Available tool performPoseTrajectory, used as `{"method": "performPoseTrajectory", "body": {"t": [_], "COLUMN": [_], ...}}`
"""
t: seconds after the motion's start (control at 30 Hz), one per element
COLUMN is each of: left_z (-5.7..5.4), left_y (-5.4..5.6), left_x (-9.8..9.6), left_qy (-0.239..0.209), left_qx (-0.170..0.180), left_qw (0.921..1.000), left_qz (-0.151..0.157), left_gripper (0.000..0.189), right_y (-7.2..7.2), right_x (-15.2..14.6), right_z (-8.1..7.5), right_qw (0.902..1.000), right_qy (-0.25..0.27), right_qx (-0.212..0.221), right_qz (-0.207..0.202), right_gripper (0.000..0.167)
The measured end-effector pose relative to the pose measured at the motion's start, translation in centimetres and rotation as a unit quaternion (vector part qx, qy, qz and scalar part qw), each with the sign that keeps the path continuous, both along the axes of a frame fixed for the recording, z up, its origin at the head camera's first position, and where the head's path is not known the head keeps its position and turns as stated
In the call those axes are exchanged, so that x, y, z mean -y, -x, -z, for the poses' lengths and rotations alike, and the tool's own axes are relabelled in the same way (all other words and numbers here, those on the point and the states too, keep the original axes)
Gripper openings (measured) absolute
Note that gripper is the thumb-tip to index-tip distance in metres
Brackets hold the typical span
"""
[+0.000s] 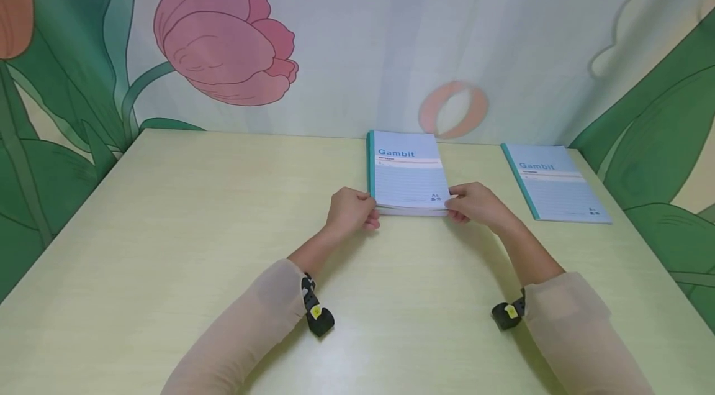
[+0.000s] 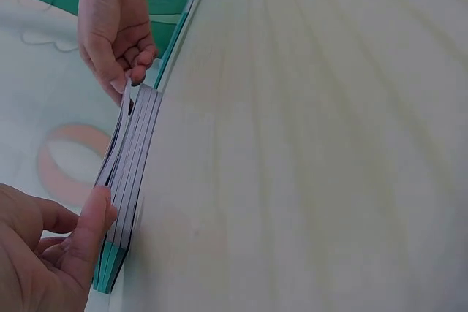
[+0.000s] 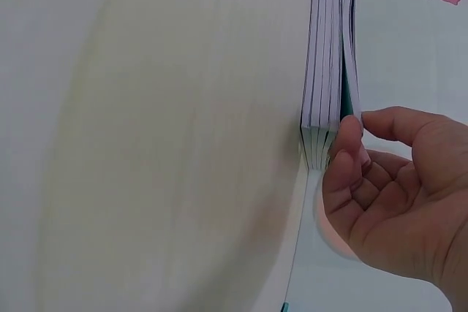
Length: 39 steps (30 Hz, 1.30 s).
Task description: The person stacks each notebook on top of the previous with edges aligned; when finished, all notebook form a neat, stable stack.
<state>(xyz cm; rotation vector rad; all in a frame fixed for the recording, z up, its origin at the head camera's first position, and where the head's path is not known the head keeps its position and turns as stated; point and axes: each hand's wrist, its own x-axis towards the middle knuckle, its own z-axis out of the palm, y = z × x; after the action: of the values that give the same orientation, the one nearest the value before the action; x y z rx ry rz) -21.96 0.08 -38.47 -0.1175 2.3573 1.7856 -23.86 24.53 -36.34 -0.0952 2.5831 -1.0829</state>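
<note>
A stack of notebooks (image 1: 412, 212) with teal spines lies toward the far side of the table. Its top notebook (image 1: 410, 181), pale blue and marked "Gambit", is raised a little along the near edge. At the near left corner my left hand (image 1: 347, 212) pinches this top notebook. My right hand (image 1: 477, 204) holds the near right corner between thumb and finger. A narrow gap between the lifted notebook (image 3: 351, 63) and the notebooks beneath shows in the right wrist view. Several page edges (image 2: 131, 180) line up below it in the left wrist view.
Another "Gambit" notebook (image 1: 558, 187) lies flat on the right, apart from the stack. The pale wooden table (image 1: 223, 227) ends at a printed curtain (image 1: 346, 41) behind the notebooks. Dark camera straps (image 1: 319, 320) sit on both wrists.
</note>
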Motion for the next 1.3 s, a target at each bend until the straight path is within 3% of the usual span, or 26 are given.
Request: {"method": "performPoseTrajectory", "body": {"t": [0.5,0.9,1.13,1.3], "left_z": [0.6,0.4,-0.1,-1.0], "left_y": [0.5,0.4,0.3,0.2], "left_x": [0.1,0.2,0.3,0.3], "left_qy": [0.054,0.086,0.153,0.211], "left_qx": [-0.019,-0.033,-0.052,-0.094], "left_qw": [0.9982,0.9954,0.9857,0.9726], "left_qz": [0.017,0.026,0.047,0.024], "left_gripper": [0.021,0.019,0.031,0.043], "right_y": [0.1,0.2,-0.1,-0.7], "right_x": [0.2,0.0,-0.9,-2.9], "right_z": [-0.1,0.0,-0.2,-0.7], "right_qw": [0.9995,0.9989,0.9988,0.9995], "right_qy": [-0.03,-0.045,-0.046,-0.025], "right_qx": [0.011,0.012,0.003,-0.019], "right_qz": [-0.004,-0.009,-0.015,0.0], "right_gripper": [0.048,0.049,0.05,0.048]}}
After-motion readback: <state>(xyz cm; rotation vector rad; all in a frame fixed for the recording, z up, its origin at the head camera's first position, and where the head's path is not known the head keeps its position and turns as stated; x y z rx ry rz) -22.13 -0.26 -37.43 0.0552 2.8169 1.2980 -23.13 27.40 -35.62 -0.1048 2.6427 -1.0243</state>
